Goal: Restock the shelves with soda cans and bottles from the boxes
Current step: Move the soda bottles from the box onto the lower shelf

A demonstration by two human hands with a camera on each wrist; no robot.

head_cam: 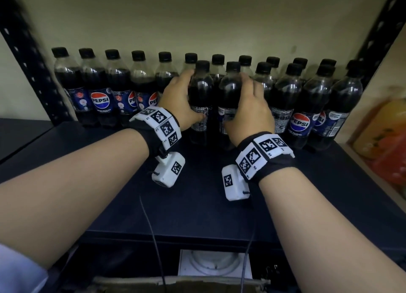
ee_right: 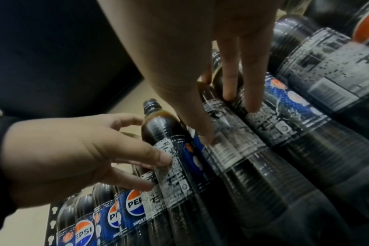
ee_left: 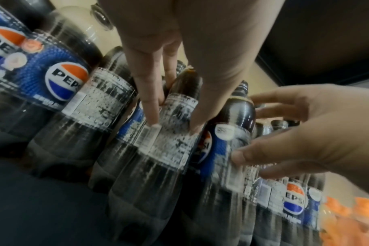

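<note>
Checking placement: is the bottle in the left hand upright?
Upright. The bottle stands on the shelf, cap up, left hand around it.

Both bare forearms reach forward, each hand wrapped round an upright bottle.

The left hand (head_cam: pixel 179 101) curls its fingers (ee_left: pixel 150 106) round the far side of one Pepsi bottle (head_cam: pixel 201 95), thumb lying on the near label. The right hand (head_cam: pixel 248 112) grips the neighbouring Pepsi bottle (head_cam: pixel 230 95) likewise, its fingers (ee_right: pixel 251 93) spread over the shoulder and label. The two hands sit close beside each other, palms turned inward. Each wrist wears a black band carrying white marker blocks.
</note>
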